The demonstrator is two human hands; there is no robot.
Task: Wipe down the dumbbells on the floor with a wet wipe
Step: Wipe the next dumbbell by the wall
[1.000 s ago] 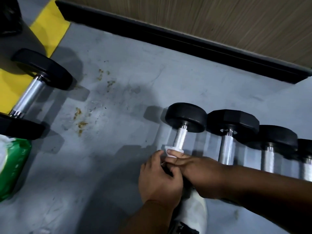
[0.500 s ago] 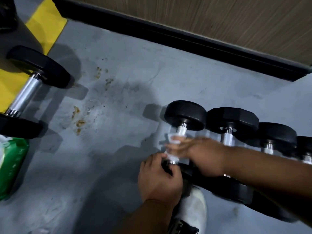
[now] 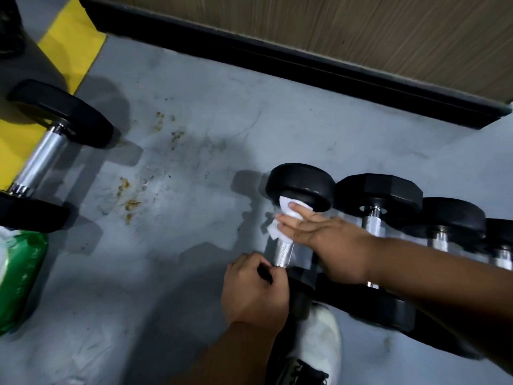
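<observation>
A row of black-headed dumbbells with chrome handles lies on the grey floor at the right. The leftmost dumbbell of the row is the one being handled. My right hand presses a white wet wipe around the far end of its handle, just under the far head. My left hand grips the near head of the same dumbbell and hides most of it. Bare knurled handle shows between the two hands. Beside it lie a second dumbbell and a third dumbbell.
A larger dumbbell lies apart at the left, partly on a yellow floor strip. A green wet wipe pack sits at the left edge. A black skirting runs under a wooden wall. A white shoe is below my hands. Brown stains mark the floor.
My right hand has slid the wipe along the handle from the near end up to the far head. My left hand has stayed on the near head.
</observation>
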